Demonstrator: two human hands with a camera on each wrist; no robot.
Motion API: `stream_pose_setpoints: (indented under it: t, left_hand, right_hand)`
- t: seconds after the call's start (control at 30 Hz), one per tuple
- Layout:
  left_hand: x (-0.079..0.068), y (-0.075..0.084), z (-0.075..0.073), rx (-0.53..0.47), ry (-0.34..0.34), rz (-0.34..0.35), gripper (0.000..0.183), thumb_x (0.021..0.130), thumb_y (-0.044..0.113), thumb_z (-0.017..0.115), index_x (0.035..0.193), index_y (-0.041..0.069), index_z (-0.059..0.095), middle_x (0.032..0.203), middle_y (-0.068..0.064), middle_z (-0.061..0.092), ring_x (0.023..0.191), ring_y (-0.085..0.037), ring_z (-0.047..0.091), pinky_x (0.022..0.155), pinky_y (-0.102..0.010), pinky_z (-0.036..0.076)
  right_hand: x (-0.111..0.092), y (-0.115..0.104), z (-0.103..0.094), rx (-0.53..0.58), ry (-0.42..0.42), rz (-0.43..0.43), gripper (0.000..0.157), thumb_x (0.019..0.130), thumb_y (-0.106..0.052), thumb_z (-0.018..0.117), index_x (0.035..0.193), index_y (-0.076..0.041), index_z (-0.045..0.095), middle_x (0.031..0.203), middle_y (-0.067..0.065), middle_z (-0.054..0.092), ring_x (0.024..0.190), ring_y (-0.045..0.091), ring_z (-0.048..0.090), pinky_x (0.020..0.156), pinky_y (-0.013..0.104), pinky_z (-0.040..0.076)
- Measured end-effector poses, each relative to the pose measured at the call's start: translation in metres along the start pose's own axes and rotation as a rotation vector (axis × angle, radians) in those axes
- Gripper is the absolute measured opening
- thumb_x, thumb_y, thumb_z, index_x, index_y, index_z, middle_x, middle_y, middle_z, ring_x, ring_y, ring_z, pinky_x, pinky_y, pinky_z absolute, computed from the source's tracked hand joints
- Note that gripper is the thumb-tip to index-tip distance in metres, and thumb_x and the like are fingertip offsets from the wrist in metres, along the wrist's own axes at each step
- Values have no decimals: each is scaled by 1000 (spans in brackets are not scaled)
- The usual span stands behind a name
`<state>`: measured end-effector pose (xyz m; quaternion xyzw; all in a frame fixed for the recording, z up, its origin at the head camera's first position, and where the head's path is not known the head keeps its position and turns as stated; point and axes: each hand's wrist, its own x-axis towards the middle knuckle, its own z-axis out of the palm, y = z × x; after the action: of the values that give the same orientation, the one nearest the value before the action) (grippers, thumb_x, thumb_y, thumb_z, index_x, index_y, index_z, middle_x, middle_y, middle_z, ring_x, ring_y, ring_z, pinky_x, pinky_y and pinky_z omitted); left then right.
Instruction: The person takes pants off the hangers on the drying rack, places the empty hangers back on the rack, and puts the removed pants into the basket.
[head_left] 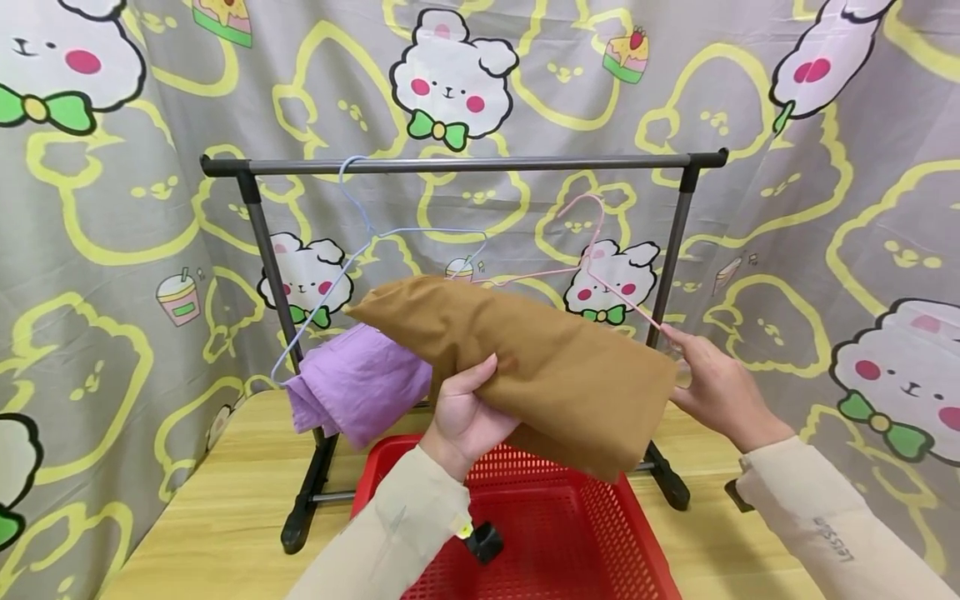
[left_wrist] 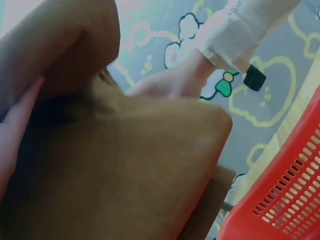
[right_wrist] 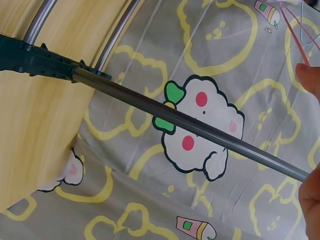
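A folded brown cloth garment (head_left: 555,358) is gripped by my left hand (head_left: 467,421), thumb on top and the other fingers hidden beneath. The same brown cloth (left_wrist: 115,170) fills much of the left wrist view. My right hand (head_left: 720,390) pinches the right lower corner of a pink wire hanger (head_left: 628,301), beside the garment's right end. The hanger's hook points up, below the rack's bar, and its lower part is hidden behind the cloth. On the left, a folded purple cloth (head_left: 367,375) hangs from a blue hanger (head_left: 431,230).
A grey metal rack (head_left: 480,165) with black feet stands on the wooden table (head_left: 225,500); the blue hanger hooks over its bar. In front, under my left hand, sits a red perforated basket (head_left: 637,533). A patterned curtain (head_left: 540,83) surrounds the table's back and sides.
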<state>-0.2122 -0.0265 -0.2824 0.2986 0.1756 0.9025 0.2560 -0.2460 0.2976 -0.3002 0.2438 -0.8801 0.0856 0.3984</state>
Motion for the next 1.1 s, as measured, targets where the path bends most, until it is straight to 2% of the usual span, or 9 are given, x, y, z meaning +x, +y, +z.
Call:
stream_pose_setpoints:
  t: [0.07, 0.13, 0.17, 0.3, 0.37, 0.4, 0.6, 0.9, 1.1]
  left_hand:
    - [-2, 0, 0, -6, 13, -8, 12, 87, 14, 55, 97, 8, 56, 102, -1, 56, 98, -17, 52, 89, -30, 35]
    - [-4, -1, 0, -15, 35, -13, 12, 87, 14, 54, 98, 8, 55, 102, -1, 55, 99, -17, 52, 89, -30, 35]
    - [-5, -1, 0, -19, 46, -15, 12, 88, 14, 53, 99, 9, 55, 103, -1, 55, 99, -17, 51, 90, -30, 35]
    - [-6, -3, 0, -38, 80, -18, 15, 89, 13, 51, 104, 9, 53, 106, -1, 55, 102, -18, 51, 91, -32, 34]
    - [-7, -3, -1, -37, 86, -18, 15, 90, 13, 49, 104, 9, 53, 106, -1, 55, 103, -18, 51, 91, -33, 34]
    - [-7, -4, -1, -40, 90, -18, 15, 90, 13, 48, 104, 10, 53, 106, -1, 55, 103, -17, 51, 92, -33, 34]
    - [-10, -8, -2, -48, 113, -25, 17, 93, 12, 39, 104, 10, 53, 105, 0, 56, 102, -17, 52, 92, -32, 34]
    - [-12, -11, -5, -48, 171, -1, 23, 95, 12, 33, 98, 9, 56, 99, 1, 58, 99, -16, 53, 91, -31, 35]
    - [-14, -13, -7, -56, 214, 11, 19, 94, 12, 37, 96, 9, 56, 97, 1, 59, 98, -16, 53, 91, -32, 35]
  right_hand:
    - [0, 0, 0, 5, -9, 2, 79, 62, -15, 78, 131, -1, 43, 101, 20, 57, 71, 27, 55, 53, 44, 47]
    - [1, 0, 0, 7, -10, -3, 75, 69, -26, 77, 132, -2, 43, 101, 20, 58, 71, 27, 54, 54, 44, 47]
    - [1, 1, 0, 6, -6, -9, 74, 73, -36, 73, 131, -2, 43, 99, 19, 58, 70, 26, 54, 53, 44, 47]
    - [2, 3, -1, -9, 3, -25, 73, 72, -34, 73, 130, -1, 44, 97, 18, 57, 68, 25, 52, 52, 44, 45]
    - [3, 2, -2, -19, 5, -30, 75, 65, -24, 76, 130, -1, 44, 93, 17, 57, 66, 25, 51, 50, 44, 44]
    - [4, 2, -3, -23, 3, -29, 77, 61, -14, 76, 129, -1, 44, 91, 17, 57, 67, 25, 52, 50, 44, 44]
    - [4, 1, -6, -33, 4, -13, 79, 58, -13, 79, 129, -3, 45, 85, 14, 56, 63, 24, 52, 44, 40, 42]
    - [4, 1, -8, -76, 24, -3, 79, 58, -25, 83, 128, -7, 49, 97, 16, 61, 57, 20, 54, 37, 30, 36]
    - [4, 1, -11, -100, 17, 17, 79, 60, -28, 83, 129, -10, 49, 93, 12, 62, 52, 14, 46, 35, 26, 29]
